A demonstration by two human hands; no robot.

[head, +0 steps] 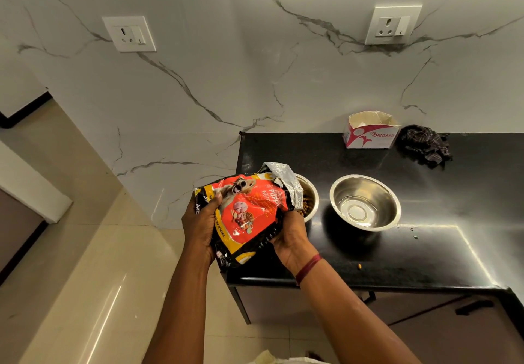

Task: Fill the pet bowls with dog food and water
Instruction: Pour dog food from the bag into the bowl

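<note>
A red and black dog food bag [246,216] is tilted on its side over the left end of the black counter [397,256]. My left hand [200,221] grips the bag's bottom end and my right hand [289,236] grips it near the torn silver mouth. That mouth hangs over a steel bowl [310,196] with brown kibble in it; the bag hides most of this bowl. A second steel bowl [365,203] stands just to the right, with no food in it.
A white and pink cardboard box [368,132] and a dark checked cloth [426,145] sit at the back by the marble wall. A stray kibble [359,265] lies near the counter's front edge. Tiled floor is to the left.
</note>
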